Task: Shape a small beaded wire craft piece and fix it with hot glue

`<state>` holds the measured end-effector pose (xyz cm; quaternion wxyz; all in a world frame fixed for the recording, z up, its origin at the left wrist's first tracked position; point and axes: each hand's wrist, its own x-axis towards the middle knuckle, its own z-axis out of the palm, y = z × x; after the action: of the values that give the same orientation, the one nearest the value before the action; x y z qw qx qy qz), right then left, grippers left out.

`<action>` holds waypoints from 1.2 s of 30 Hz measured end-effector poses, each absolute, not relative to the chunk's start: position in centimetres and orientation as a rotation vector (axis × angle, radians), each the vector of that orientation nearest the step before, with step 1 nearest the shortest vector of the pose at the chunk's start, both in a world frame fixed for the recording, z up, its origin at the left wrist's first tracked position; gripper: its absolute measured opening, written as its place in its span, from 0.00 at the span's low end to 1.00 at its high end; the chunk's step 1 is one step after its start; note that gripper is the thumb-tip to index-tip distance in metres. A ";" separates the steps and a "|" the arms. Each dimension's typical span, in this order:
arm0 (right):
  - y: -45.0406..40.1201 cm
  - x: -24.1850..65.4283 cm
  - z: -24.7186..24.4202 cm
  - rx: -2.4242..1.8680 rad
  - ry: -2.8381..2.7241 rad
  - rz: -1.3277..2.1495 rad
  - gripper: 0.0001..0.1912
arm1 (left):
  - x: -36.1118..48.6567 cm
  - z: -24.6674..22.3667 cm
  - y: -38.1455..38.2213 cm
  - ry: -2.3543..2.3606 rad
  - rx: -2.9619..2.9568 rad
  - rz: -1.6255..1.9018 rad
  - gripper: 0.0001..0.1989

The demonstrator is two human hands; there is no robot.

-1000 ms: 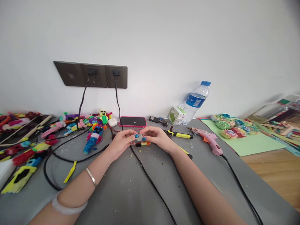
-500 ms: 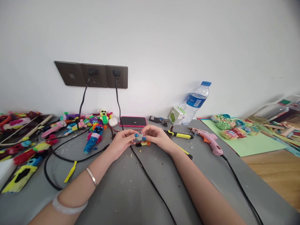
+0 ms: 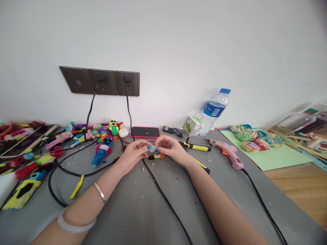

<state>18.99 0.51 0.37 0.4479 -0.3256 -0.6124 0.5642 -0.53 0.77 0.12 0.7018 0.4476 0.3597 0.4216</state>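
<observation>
Between the fingertips of both hands is a small greyish-white lump (image 3: pixel 152 148), its kind too small to make out. My left hand (image 3: pixel 134 153) pinches it from the left and my right hand (image 3: pixel 171 149) from the right, thumbs and forefingers closed on it. Just below the fingers lies a small yellow, black and orange fuzzy piece (image 3: pixel 156 156) on the grey table (image 3: pixel 143 211). Yellow-and-black handled pliers (image 3: pixel 195 147) rest right of my right hand, partly behind it. A second yellow-and-black handle (image 3: pixel 201 164) shows beside my right wrist.
A pink glue gun (image 3: pixel 230 154) lies at the right, its cord trailing forward. Black cables (image 3: pixel 163 195) cross the table. Behind stand a water bottle (image 3: pixel 214 112), a small box (image 3: pixel 192 126) and a phone (image 3: pixel 145 132). Pipe-cleaner figures (image 3: pixel 102 151) crowd the left; paper flowers (image 3: pixel 255 136) sit right.
Both hands stay in nearly the same place, with the small lump still pinched between them. Only slight finger shifts show.
</observation>
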 end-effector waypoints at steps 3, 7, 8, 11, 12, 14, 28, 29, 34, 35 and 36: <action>0.4 19.0 0.5 -0.799 -1.524 1.411 0.12 | -0.5 0.2 0.8 0.817 0.981 0.941 0.14; 0.4 19.1 0.3 -0.771 -1.516 1.444 0.12 | -0.5 0.1 0.8 0.824 0.954 0.952 0.14; 0.4 19.1 0.2 -0.766 -1.509 1.441 0.13 | -0.5 0.1 0.8 0.822 0.945 0.958 0.14; 0.5 19.1 0.1 -0.765 -1.502 1.426 0.15 | -0.4 0.1 0.7 0.818 0.927 0.976 0.14; 0.5 19.1 0.1 -0.769 -1.506 1.425 0.15 | -0.4 0.1 0.7 0.817 0.924 0.980 0.14; 0.5 19.1 0.2 -0.780 -1.517 1.423 0.14 | -0.4 0.2 0.7 0.818 0.924 0.981 0.14; 0.6 19.2 0.1 -0.830 -1.531 1.358 0.12 | -0.6 0.2 0.7 0.803 1.001 0.943 0.12; 0.6 19.3 0.1 -0.830 -1.532 1.356 0.11 | -0.5 0.3 0.6 0.800 1.008 0.939 0.12; 0.5 19.3 0.2 -0.830 -1.546 1.337 0.12 | -0.5 1.0 0.4 0.819 1.034 0.921 0.13; 0.5 19.3 0.2 -0.830 -1.547 1.333 0.12 | -0.5 1.1 0.3 0.823 1.036 0.918 0.14; 0.5 19.3 0.2 -0.830 -1.547 1.328 0.12 | -0.4 1.2 0.3 0.824 1.037 0.915 0.14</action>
<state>19.33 0.51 0.21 0.4529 -0.3361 -0.6265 0.5379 -0.43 0.30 1.23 0.6933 0.4641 0.3689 0.4097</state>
